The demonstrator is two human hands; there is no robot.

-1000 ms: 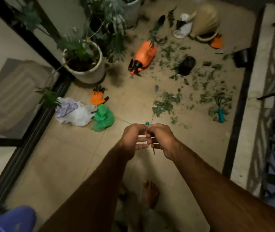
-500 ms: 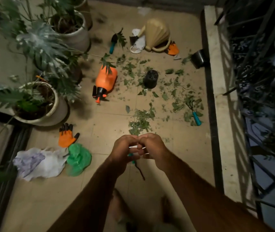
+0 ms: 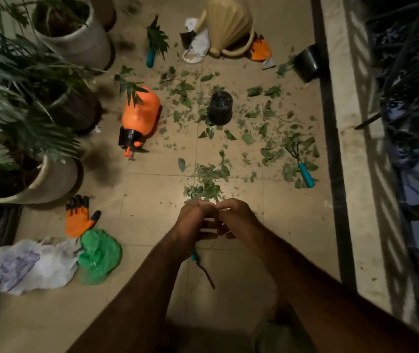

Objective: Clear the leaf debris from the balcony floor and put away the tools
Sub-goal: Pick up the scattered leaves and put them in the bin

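Green leaf debris (image 3: 204, 183) is scattered over the tiled balcony floor (image 3: 152, 215), thickest just beyond my hands. My left hand (image 3: 193, 226) and right hand (image 3: 235, 216) are pressed together at the centre, fingers curled. A small teal-handled tool (image 3: 198, 263) with a thin black end hangs down below my left hand, which grips it. Whether my right hand also holds it is hidden. On the floor lie a teal-handled hand rake (image 3: 305, 174) at the right, a teal trowel (image 3: 150, 57) at the back and an orange sprayer (image 3: 141, 115) on its side.
Potted plants (image 3: 50, 174) line the left side. An upturned black pot (image 3: 220, 108), a beige watering can (image 3: 228, 21), a black pot (image 3: 308, 62), orange gloves (image 3: 78, 220) (image 3: 260, 50), a green bag (image 3: 99, 253) and a white bag (image 3: 32, 266) lie around. A ledge and railing (image 3: 356, 149) close the right.
The view has swung right and forward over the leaves. The teal tool, upright between both hands a second ago, now hangs below my left hand.
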